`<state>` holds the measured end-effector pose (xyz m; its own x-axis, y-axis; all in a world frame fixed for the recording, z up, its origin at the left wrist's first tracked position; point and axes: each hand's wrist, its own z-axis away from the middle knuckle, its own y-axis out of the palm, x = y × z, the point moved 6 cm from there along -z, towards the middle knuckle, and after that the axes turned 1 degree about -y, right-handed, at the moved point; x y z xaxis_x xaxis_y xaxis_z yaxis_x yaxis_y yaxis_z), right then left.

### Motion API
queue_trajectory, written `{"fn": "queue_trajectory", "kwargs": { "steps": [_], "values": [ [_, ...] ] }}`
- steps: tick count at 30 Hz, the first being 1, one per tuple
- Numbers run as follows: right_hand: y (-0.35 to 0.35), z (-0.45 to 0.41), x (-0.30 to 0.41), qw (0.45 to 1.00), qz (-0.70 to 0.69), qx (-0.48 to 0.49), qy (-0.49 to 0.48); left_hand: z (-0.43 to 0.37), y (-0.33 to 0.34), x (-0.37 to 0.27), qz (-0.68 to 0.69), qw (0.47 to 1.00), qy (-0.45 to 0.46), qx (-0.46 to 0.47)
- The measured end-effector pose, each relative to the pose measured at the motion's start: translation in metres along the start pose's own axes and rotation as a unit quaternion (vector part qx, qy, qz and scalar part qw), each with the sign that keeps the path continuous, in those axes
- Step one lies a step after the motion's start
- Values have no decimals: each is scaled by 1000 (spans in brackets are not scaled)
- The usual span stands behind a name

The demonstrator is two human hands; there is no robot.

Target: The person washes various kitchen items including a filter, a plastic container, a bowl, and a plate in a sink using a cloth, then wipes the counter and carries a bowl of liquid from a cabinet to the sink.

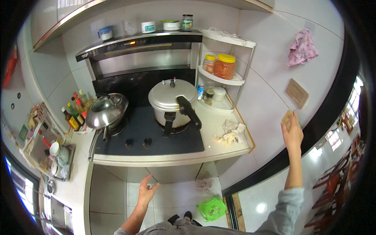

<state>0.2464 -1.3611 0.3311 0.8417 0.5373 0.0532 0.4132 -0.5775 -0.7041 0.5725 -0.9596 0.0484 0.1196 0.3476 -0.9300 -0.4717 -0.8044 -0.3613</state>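
Observation:
My right hand [292, 132] is raised at the right wall, holding a small yellow pad [286, 117], perhaps a sponge or folded cloth, on or close to the wall tiles. Just above it is a beige wall switch plate [297, 93]. Low in front of the counter, my left hand [147, 191] hangs with thumb and fingers apart and nothing in it. Crumpled cloths or tissues [232, 133] lie on the counter's right end. A pressure cooker [173, 102] with a black handle stands on the right burner of the black hob [135, 117].
A lidded steel wok [108, 111] sits on the left burner beside sauce bottles [75, 113]. A corner shelf [221, 77] bears jars. Above the switch hangs a pink cloth [302, 48]. A green plastic stool [212, 208] stands on the floor near the black doorframe [264, 173].

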Motion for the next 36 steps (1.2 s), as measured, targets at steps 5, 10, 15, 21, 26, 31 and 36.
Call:
{"fn": "queue_trajectory", "kwargs": {
  "steps": [5, 10, 15, 21, 26, 31, 36],
  "values": [
    [-14, 92, 25, 985, -135, 101, 31, -8, -3, -2, -34, 999, 38, 12],
    [-4, 210, 5, 951, -200, 184, 151, -2, 7, -1, -2, 998, 44, 45],
    [44, 321, 31, 891, -237, 300, 244, 12, -38, 27, -9, 1000, 16, 12],
    [51, 311, 128, 898, -271, 335, 90, 15, -110, 71, 5, 997, -23, -78],
    [54, 296, 161, 906, -206, 366, 45, 16, -123, 114, 69, 995, -11, -68],
    [47, 280, 203, 888, -186, 420, -25, -2, -109, 162, 128, 985, -114, -5],
    [11, 306, 137, 922, -110, 369, 34, -2, -27, 97, 81, 991, -16, 106]
  ]
}}
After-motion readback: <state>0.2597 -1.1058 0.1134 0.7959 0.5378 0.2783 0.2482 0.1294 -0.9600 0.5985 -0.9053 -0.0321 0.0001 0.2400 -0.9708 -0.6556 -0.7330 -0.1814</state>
